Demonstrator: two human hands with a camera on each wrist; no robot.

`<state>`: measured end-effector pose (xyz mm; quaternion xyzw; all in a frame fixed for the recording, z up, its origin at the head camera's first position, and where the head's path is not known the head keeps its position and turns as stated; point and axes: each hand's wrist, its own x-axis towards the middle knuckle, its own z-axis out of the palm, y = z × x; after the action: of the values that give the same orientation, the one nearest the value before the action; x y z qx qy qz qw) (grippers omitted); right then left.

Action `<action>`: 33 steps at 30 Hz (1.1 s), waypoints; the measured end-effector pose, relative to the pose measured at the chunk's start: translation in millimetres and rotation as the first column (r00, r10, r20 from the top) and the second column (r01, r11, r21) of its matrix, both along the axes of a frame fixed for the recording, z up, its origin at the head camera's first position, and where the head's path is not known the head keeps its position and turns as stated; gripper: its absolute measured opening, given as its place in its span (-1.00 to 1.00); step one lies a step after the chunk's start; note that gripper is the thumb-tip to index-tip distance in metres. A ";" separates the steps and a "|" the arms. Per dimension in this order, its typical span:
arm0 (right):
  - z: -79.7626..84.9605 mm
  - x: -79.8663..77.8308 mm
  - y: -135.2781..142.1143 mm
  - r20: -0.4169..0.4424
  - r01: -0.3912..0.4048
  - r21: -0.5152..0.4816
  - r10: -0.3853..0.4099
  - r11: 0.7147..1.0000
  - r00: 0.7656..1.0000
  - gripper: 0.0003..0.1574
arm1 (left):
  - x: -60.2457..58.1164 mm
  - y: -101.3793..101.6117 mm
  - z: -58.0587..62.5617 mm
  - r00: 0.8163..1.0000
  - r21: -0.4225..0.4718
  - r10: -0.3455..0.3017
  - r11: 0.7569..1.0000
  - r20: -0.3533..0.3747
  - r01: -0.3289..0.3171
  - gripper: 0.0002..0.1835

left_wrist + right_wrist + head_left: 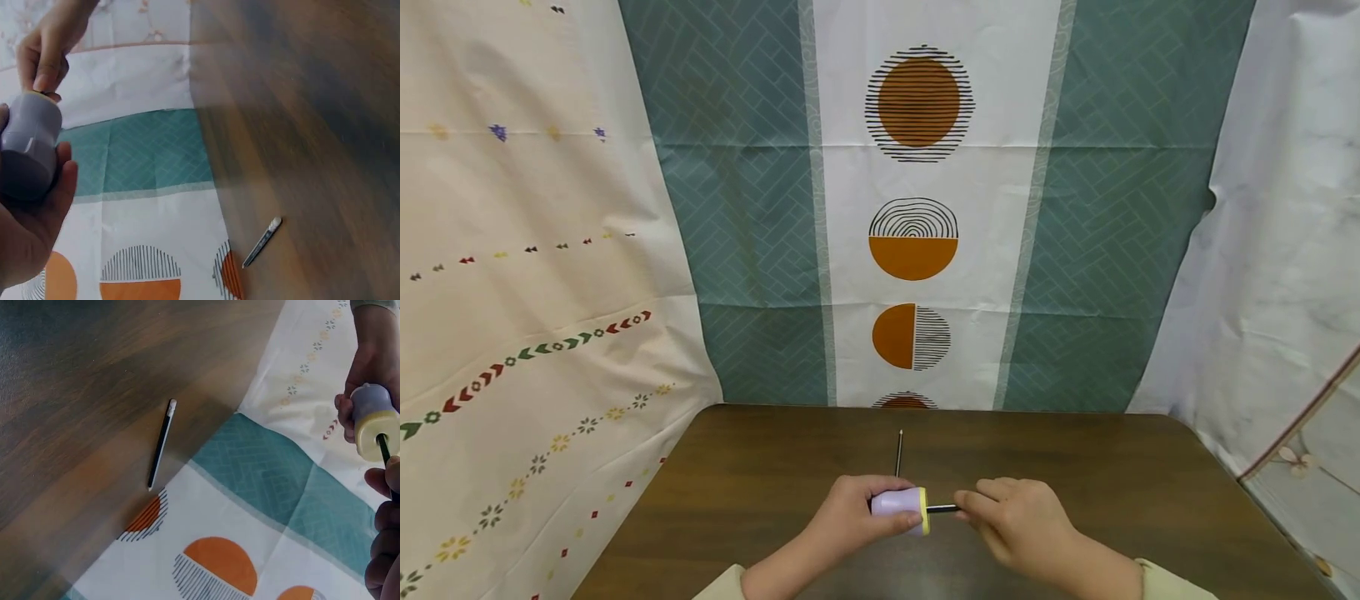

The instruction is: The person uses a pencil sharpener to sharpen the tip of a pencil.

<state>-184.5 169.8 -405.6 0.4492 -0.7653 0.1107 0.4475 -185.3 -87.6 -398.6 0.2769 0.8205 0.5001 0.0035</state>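
Pale sleeves [722,586], two of them, lie nearest, at the near side of the wooden table [1112,450]. On the left, the left hand [853,510] wraps fingers and thumb round a lilac sharpener [895,502], held sideways over the table's near middle, its yellow end [923,512] facing right. Opposite, the right hand [1018,525] pinches a black pencil [943,507], whose other end sits inside the yellow end. The sharpener looks like light, stiff, smooth plastic, so it could slip in a loose grip; its broad barrel seems the place to hold. The black pencil is probably light and rigid, with a fragile tip, best pinched along its shaft. Counted: two hands, one sharpener, two pencils; the second pencil [899,452] lies farther off, on the table's far middle.
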 end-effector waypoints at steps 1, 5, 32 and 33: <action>0.1 0.6 -0.3 0.012 -0.003 -0.006 0.003 1.000 1.000 -0.44 | 0.4 -0.3 -1.3 0.998 -0.004 -0.007 1.000 -0.069 0.007 -0.65; -0.3 2.5 -0.2 0.085 -0.028 -0.038 0.031 0.999 0.996 -0.48 | 0.5 -1.4 -7.3 0.912 -0.041 -0.025 0.999 -0.410 0.009 -0.64; 2.5 8.9 2.0 0.176 -0.041 -0.066 0.053 0.997 0.983 -0.61 | -1.5 -4.4 -9.8 0.631 -0.083 -0.026 0.995 -0.775 -0.061 -0.55; 2.4 9.2 1.9 0.176 -0.041 -0.065 0.052 0.997 0.983 -0.61 | -1.5 -4.5 -10.0 0.628 -0.085 -0.027 0.995 -0.778 -0.061 -0.55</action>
<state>-175.3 171.7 -403.2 0.4411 -0.7877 0.1842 0.3885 -186.8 -92.1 -408.6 0.4571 0.7690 0.2889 -0.3410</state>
